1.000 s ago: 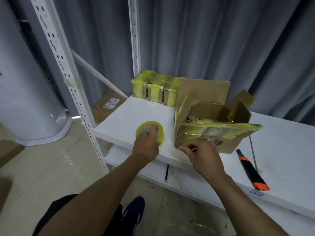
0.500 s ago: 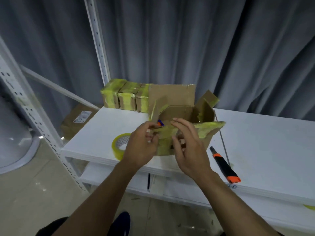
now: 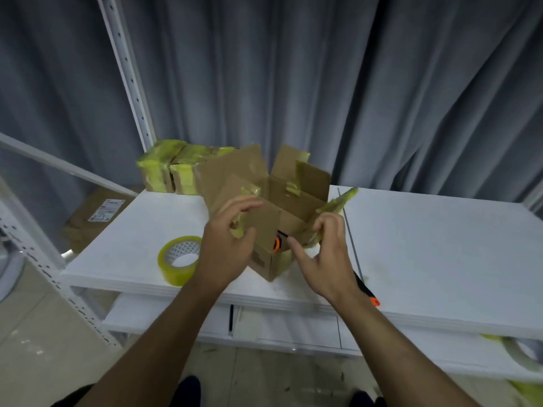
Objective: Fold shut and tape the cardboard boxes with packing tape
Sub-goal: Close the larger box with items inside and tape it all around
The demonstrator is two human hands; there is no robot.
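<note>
Box sits open on the table; left hand and right hand each pinch a flap, tape roll left of the box.

Open box sits mid-shelf, near the front edge. Tape roll lies left of it, on the shelf's near edge. Taped boxes line up behind, far left. Knife lies right of the box, partly hidden by the right wrist.
</note>
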